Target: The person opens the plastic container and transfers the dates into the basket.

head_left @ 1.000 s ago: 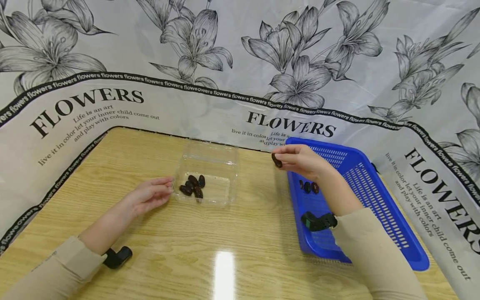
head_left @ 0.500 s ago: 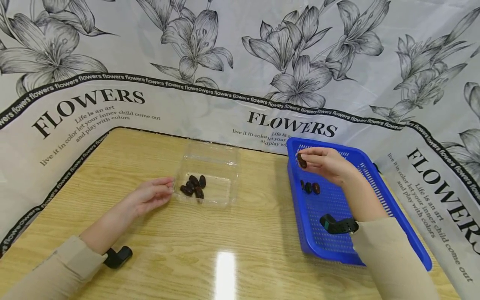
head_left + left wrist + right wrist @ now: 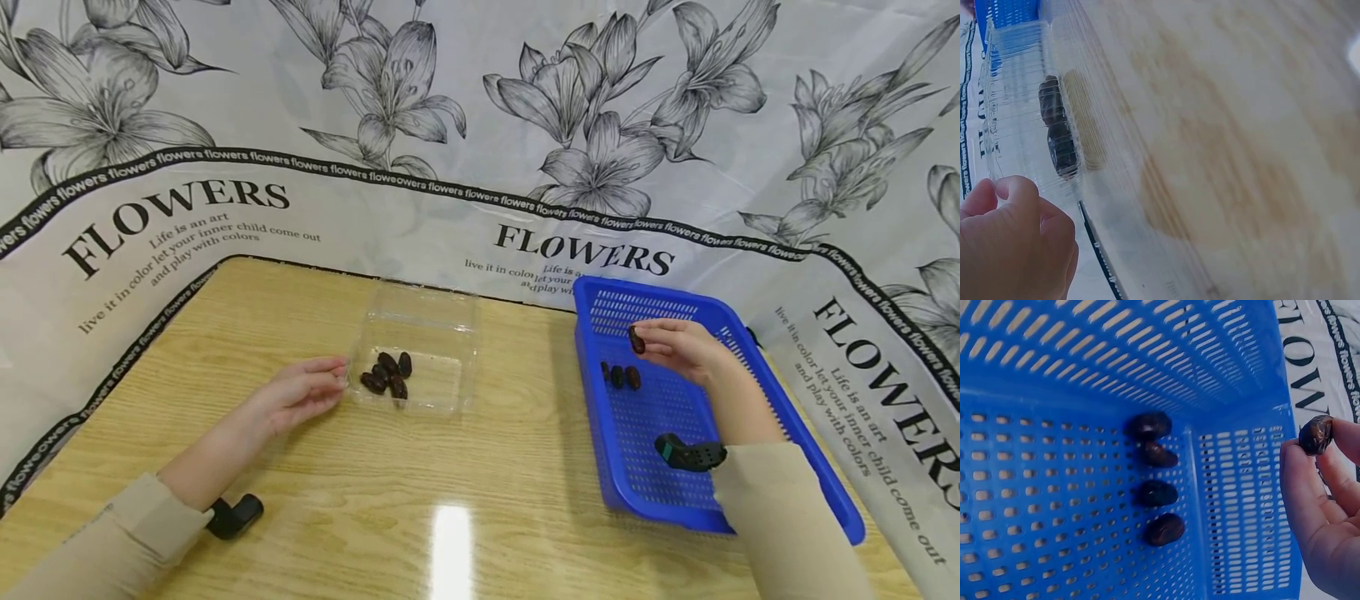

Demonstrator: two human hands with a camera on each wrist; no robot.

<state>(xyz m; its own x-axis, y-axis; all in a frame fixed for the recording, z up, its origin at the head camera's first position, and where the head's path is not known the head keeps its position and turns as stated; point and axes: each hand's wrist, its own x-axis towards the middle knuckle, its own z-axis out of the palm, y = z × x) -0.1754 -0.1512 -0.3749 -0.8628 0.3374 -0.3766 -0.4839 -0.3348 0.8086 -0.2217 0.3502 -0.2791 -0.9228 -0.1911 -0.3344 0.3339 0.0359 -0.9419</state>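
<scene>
With thumb and fingertips, my right hand [image 3: 682, 350] pinches one dark brown date [image 3: 637, 339] above the blue plastic basket [image 3: 633, 417]. A row of several dates [image 3: 1165, 530] lies on the basket floor in the right wrist view. On the left, my left hand [image 3: 300, 392] pinches the left rim of a clear plastic box [image 3: 438, 379], thumb against index finger in the left wrist view. Several dates [image 3: 387, 363] lie bunched in the box's left part; two of them show through its side in the left wrist view.
Both containers stand on a wood-grain table [image 3: 517, 467], the box left of the basket. A white flower-printed cloth [image 3: 450, 204] rises behind them and at both sides. The basket has raised perforated walls.
My right hand has moved right with the date, from the basket's left rim to over its inside, and slightly lower. My left hand has stayed at the box.
</scene>
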